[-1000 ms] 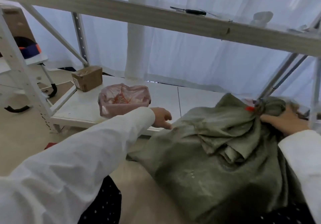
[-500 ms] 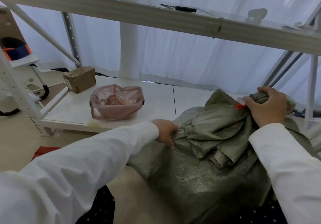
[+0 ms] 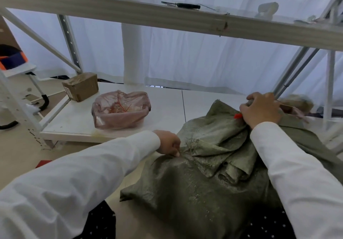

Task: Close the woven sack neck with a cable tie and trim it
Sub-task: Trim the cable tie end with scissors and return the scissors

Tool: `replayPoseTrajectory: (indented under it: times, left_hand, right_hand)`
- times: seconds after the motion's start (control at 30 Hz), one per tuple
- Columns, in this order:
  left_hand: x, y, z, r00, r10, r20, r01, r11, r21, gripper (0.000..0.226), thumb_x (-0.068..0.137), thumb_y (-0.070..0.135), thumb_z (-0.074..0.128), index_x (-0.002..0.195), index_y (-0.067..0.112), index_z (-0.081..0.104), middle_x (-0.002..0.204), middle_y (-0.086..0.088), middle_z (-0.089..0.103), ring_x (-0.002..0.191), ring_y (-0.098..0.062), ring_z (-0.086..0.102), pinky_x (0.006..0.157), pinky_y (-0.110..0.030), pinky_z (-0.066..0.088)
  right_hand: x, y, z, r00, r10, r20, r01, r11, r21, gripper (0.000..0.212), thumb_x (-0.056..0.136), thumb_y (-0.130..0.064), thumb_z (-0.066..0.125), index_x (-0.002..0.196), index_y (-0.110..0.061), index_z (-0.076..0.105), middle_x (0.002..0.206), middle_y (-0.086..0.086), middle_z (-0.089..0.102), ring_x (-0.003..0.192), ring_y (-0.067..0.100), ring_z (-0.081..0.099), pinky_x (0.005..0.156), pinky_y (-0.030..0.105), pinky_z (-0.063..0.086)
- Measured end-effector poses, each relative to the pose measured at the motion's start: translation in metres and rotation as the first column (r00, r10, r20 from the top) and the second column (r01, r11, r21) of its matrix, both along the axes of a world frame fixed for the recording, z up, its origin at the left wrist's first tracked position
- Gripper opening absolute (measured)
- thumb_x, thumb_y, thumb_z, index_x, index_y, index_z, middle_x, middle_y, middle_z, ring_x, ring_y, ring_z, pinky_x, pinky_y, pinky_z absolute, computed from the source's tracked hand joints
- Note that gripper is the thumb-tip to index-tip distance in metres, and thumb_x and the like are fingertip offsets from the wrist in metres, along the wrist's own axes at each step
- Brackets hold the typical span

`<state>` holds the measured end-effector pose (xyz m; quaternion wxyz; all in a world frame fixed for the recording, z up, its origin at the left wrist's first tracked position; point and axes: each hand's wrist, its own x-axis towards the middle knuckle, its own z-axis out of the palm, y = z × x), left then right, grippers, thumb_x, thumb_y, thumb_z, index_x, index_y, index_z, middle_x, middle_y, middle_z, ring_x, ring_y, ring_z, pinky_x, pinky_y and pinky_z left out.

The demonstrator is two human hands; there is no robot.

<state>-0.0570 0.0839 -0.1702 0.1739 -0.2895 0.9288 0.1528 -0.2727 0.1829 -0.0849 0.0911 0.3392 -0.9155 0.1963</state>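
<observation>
White curtains back a metal rack whose low white shelf (image 3: 74,125) serves as the reference point. On that shelf sit a brown cardboard box (image 3: 81,86) at its far left and a pink plastic bag (image 3: 120,109) of thin orange strips nearer the middle. A dark-handled tool (image 3: 182,5) lies on the upper beam above the shelf.

The woven sack (image 3: 204,186) lies slumped across the shelf's front right edge and onto the floor before it. Its olive fabric folds and creases freely, so it is judged soft and limp, likely slippery on its sheen, and not fragile. Weight cannot be told. The bunched neck is the sound place to take hold; loose panels would only slide.

The right hand (image 3: 260,110) is closed round the gathered neck, to the right of the shelf's middle seam. A short orange piece (image 3: 237,116), probably the cable tie, protrudes just beside its knuckles, touching the fabric.

The left hand (image 3: 169,143) rests at the shelf's front edge, fingers curled and pinching a fold of the sack's body, well apart from the neck.
</observation>
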Motion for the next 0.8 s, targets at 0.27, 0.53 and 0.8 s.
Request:
replayPoseTrajectory:
  times: [0.27, 0.53, 0.8]
  left_hand:
    - [0.005, -0.007, 0.000, 0.999, 0.004, -0.032, -0.004, 1.000, 0.030, 0.033, 0.087, 0.043, 0.055, 0.108, 0.018, 0.060, 0.114, -0.004, 0.062, 0.104, -0.025, 0.055, 0.088, -0.034, 0.042]
    - [0.020, -0.024, 0.019, 0.991, 0.058, -0.123, -0.062, 0.998, -0.031, 0.034, 0.090, 0.046, 0.048, 0.105, 0.018, 0.061, 0.111, -0.001, 0.063, 0.095, -0.019, 0.054, 0.091, -0.034, 0.044]
    - [0.058, -0.034, 0.080, 0.708, 0.200, -0.677, -0.283, 0.959, -0.012, 0.008, 0.089, 0.031, 0.056, 0.087, 0.026, 0.062, 0.082, 0.011, 0.062, 0.088, -0.007, 0.060, 0.092, -0.030, 0.044]
  right_hand:
    - [-0.005, 0.003, 0.003, 0.976, 0.006, -0.216, -0.008, 1.000, -0.007, 0.046, 0.086, -0.035, 0.053, 0.129, -0.019, 0.051, 0.144, 0.013, 0.031, 0.135, 0.033, 0.023, 0.111, 0.049, 0.017]
    - [-0.011, -0.006, 0.011, 0.985, 0.143, -0.096, -0.111, 0.954, 0.280, 0.056, 0.089, -0.054, 0.038, 0.136, -0.024, 0.045, 0.151, 0.005, 0.031, 0.144, 0.027, 0.009, 0.114, 0.052, 0.006]
    - [0.015, 0.013, 0.087, 0.925, 0.375, 0.056, -0.213, 0.635, -0.742, 0.020, 0.084, -0.032, 0.050, 0.091, -0.023, 0.066, 0.087, -0.009, 0.067, 0.082, 0.005, 0.058, 0.078, 0.025, 0.047]
